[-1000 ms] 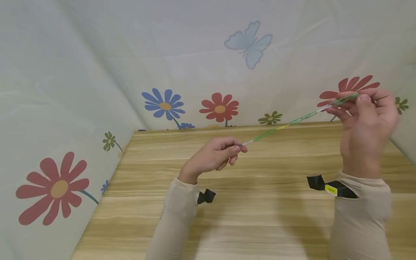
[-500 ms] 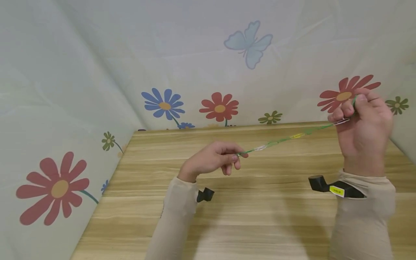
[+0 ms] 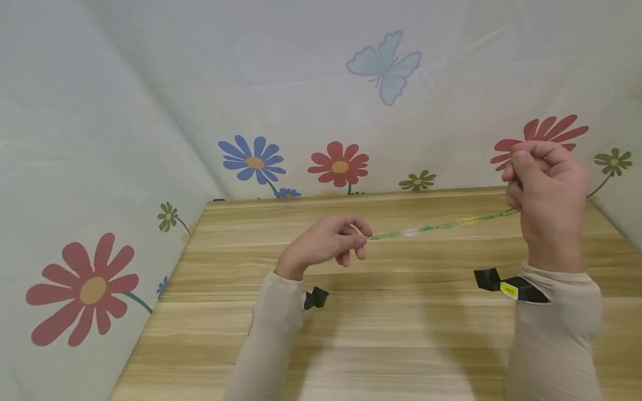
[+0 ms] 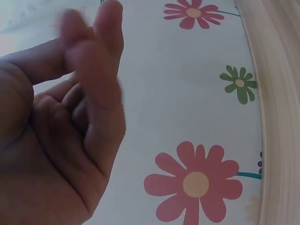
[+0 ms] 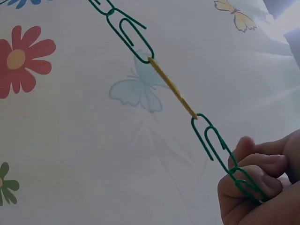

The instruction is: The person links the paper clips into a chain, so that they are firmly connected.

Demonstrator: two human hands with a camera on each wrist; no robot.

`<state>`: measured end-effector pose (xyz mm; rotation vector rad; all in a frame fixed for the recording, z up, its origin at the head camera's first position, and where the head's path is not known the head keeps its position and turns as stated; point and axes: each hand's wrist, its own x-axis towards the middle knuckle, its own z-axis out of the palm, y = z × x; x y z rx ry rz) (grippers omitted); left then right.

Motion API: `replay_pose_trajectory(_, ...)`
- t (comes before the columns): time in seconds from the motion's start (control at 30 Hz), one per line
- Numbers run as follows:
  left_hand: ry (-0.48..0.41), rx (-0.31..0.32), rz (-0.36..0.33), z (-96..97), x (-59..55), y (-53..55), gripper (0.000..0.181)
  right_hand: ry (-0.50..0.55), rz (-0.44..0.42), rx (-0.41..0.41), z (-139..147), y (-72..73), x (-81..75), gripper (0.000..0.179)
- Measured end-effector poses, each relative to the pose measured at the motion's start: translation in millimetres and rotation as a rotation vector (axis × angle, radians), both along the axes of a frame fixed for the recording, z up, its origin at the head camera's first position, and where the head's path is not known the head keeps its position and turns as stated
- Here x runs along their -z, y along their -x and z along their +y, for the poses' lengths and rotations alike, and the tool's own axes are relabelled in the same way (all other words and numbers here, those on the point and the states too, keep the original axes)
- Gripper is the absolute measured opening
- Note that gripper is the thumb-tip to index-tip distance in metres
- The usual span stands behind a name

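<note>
A chain of linked paper clips (image 3: 438,226), mostly green with a yellow and a white one, stretches through the air between both hands in the head view. My left hand (image 3: 326,244) pinches its left end between thumb and fingertips. Higher up at the right, my right hand (image 3: 551,195) grips the other end with curled fingers, which hide the last clips. In the right wrist view a yellow paper clip (image 5: 172,88) appears edge-on between green ones, and the chain runs into the fingers (image 5: 248,185). The left wrist view shows the left hand (image 4: 70,117), its fingers bent and partly blurred.
Below the hands is a wood-grain table (image 3: 401,323). Pale curtain walls (image 3: 281,67) with printed flowers and a butterfly stand behind it and at the sides. Each beige sleeve has a black wrist camera (image 3: 511,285) on it.
My right hand has moved left and its fingers have curled in over the chain's end. The chain now slopes less and its right part hangs lower. My left hand has barely moved.
</note>
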<state>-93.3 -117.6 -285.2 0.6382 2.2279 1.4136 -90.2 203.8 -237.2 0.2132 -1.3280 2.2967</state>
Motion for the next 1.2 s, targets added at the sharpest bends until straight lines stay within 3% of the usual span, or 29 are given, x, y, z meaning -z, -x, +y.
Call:
replay_pose_trajectory(0.13, -0.017, -0.058, 0.074, -4.8, 2.1, 3.7, 0.014, -0.447, -0.124, 0.08, -2, -1.7, 3.5, 0.016)
replay_pose_trajectory(0.23, -0.059, -0.081, 0.143, -8.3, 3.5, 5.4, 0.016, -0.768, -0.233, 0.077, -4, -3.3, 4.4, 0.023)
replay_pose_trajectory(0.3, -0.085, -0.102, 0.177, -10.0, 3.9, 5.9, 0.016, -0.894, -0.26, 0.022, -6, -3.7, 4.5, 0.025)
replay_pose_trajectory(0.4, -0.111, -0.129, 0.22, -11.5, 3.9, 6.2, 0.016, -0.988, -0.237, -0.083, -12, -4.0, 4.7, 0.026)
replay_pose_trajectory(0.57, -0.154, -0.149, 0.259, -12.4, 3.2, 6.3, 0.015, -1.091, -0.134, -0.189, -29, -3.7, 6.9, 0.027)
replay_pose_trajectory(0.73, -0.178, -0.15, 0.265, -12.2, 2.8, 6.8, 0.014, -1.103, -0.05, -0.236, -44, -3.6, 10.1, 0.025)
replay_pose_trajectory(1.2, -0.3, -0.149, 0.25, -10.9, 1.6, 7.5, 0.026, -1.063, -0.016, -0.312, -79, -5.2, 16.0, 0.019)
